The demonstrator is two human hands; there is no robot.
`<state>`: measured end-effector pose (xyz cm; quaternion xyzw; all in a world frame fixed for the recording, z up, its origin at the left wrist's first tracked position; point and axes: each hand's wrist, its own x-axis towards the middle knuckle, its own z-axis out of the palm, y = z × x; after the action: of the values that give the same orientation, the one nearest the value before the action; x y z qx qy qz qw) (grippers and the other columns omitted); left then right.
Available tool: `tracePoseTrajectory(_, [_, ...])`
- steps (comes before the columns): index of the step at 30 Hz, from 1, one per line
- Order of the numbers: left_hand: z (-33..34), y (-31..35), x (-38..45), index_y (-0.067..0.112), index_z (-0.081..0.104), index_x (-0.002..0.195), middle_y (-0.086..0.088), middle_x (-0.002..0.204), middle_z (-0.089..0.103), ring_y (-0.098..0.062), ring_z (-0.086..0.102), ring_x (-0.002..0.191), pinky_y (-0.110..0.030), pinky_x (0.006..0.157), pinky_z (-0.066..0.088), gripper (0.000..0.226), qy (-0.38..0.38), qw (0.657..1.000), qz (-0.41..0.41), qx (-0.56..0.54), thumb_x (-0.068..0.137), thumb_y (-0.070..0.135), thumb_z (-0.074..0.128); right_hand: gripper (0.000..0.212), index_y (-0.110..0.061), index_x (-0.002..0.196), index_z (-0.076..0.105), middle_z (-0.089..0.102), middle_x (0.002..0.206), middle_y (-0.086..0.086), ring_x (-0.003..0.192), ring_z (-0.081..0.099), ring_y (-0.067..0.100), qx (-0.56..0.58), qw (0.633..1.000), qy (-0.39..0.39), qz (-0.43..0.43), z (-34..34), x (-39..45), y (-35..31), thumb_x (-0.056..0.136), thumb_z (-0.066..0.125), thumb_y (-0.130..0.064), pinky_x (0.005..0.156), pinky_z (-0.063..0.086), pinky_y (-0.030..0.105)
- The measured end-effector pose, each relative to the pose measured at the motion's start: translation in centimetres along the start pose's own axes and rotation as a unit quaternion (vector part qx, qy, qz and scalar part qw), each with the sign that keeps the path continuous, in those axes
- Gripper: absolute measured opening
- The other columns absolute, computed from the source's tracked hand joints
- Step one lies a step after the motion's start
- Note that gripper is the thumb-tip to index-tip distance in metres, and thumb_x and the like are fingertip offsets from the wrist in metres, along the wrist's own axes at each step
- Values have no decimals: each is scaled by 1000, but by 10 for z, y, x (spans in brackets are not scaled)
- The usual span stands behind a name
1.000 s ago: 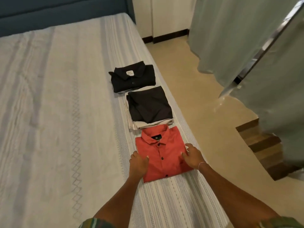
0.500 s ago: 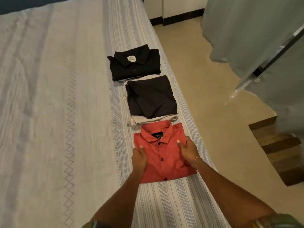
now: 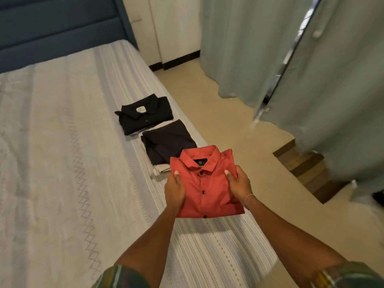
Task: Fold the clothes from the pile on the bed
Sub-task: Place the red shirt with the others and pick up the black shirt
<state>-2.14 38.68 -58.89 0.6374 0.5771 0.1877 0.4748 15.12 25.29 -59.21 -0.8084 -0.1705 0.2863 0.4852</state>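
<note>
**Red folded shirt held in both hands above the bed edge**

Red cotton-like fabric, folded into a neat rectangle, makes the folded red button-up shirt (image 3: 204, 181). Its collar points away from the person, a small dark label shows inside the neck, and a row of dark buttons runs down the middle of the front. The shirt is tilted a little, with the far end higher, and its collar end overlaps in the view the near corner of the next stack. It hangs over the right border of the white striped bedspread (image 3: 62, 163), close to the beige floor (image 3: 239, 146).

The left hand (image 3: 174, 189) grips the left edge of the shirt: the thumb lies on top of the fabric and the other fingers are curled under it, out of sight. The right hand (image 3: 239, 185) holds the right edge in the same way, thumb on top, fingers under; a thin bracelet (image 3: 248, 198) sits on this wrist. Both forearms reach forward from patterned green sleeves.

Behind the red shirt lies a stack with a dark folded garment (image 3: 166, 140) on top of pale ones, and further away a folded black collared shirt (image 3: 145, 114) with a white label. They form a line along the bed edge. Pale green curtains (image 3: 239, 48) hang at the right, and a wooden step (image 3: 305, 165) stands below them.
</note>
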Motion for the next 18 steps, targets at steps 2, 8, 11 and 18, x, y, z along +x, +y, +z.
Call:
tracePoseTrajectory(2, [-7, 20, -12, 9, 51, 109, -8, 99, 60, -30, 60, 94, -47, 88, 51, 42, -18, 998, 54, 12, 108, 45, 30, 21, -9, 100, 61, 70, 96, 5, 86, 62, 18, 16, 999, 40, -9, -21, -24, -14, 100, 60, -30, 71, 48, 27])
tracePoseTrajectory(8, [-17, 78, -55, 9, 43, 93, -5, 79, 53, -26, 55, 75, -38, 71, 41, 36, -67, 978, 190, 48, 108, 40, 33, 26, -5, 91, 60, 68, 90, 14, 80, 62, 25, 19, 986, 159, -40, -83, -91, -44, 98, 63, -30, 71, 49, 35])
tracePoseTrajectory(11, [-10, 108, -88, 11, 45, 97, -5, 83, 55, -25, 55, 78, -34, 72, 37, 35, -107, 964, 236, 54, 109, 40, 31, 21, -10, 94, 63, 68, 89, 5, 84, 64, 22, 41, 972, 227, -45, -115, -130, -52, 99, 61, -31, 69, 48, 31])
tracePoseTrajectory(18, [53, 161, -180, 12, 44, 94, -9, 84, 59, -36, 59, 83, -42, 74, 44, 42, -216, 922, 319, 48, 108, 45, 24, 12, -19, 92, 62, 65, 87, -3, 79, 60, 13, 49, 921, 384, -50, -210, -225, -30, 99, 61, -28, 69, 44, 30])
